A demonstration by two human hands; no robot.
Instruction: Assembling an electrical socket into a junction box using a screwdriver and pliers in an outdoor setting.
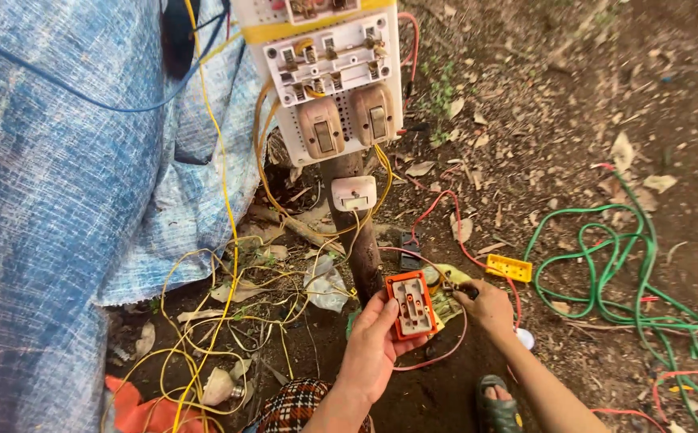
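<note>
My left hand [371, 346] holds an orange and grey switch part [411, 305] up by its lower edge, low in the head view. My right hand [487, 306] is just to its right, fingers closed on a small dark thing near a red wire [453, 215]; what it pinches is too small to tell. Above them a white perforated switch board [339, 74] with two brown switches [347, 124] is fixed on a wooden post [358, 240]. A small white switch [354, 192] sits on the post below the board.
Blue tarpaulin [52, 208] fills the left side. Tangled yellow wires [224, 313] lie on the dirt at lower left. A green cable coil [629, 273] lies at right, a yellow block [509, 268] beside it. My sandalled foot [496, 405] is at the bottom.
</note>
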